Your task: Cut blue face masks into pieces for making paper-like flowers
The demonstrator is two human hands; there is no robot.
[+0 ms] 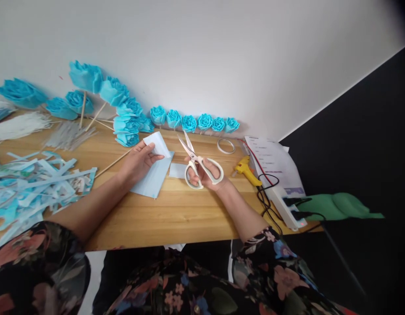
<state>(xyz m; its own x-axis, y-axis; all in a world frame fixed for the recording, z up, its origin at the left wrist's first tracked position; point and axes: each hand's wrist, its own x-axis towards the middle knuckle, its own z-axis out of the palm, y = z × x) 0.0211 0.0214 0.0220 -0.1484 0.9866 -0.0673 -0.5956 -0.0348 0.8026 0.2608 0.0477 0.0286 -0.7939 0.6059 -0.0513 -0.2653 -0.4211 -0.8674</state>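
Note:
Between the thumb and fingers of my left hand point(140, 161) is a light blue piece of paper point(157, 143), raised above the wooden table. Below it lies a larger light blue sheet point(153, 179), partly covered by that hand. My right hand point(207, 171) has its fingers through the handles of white-handled scissors point(195, 158). Their blades are spread apart and point up and away, to the right of the paper and not touching it. Another small pale blue piece point(178, 170) rests on the table just left of the scissors' handles.
Blue paper flowers point(189, 123) line the wall, some on sticks. Paper scraps point(34, 188) are heaped at left, near white strands point(18, 127). On the right are a tape ring point(226, 146), a yellow glue gun point(245, 169), cables, a power strip point(284, 208) and a printed sheet point(271, 157).

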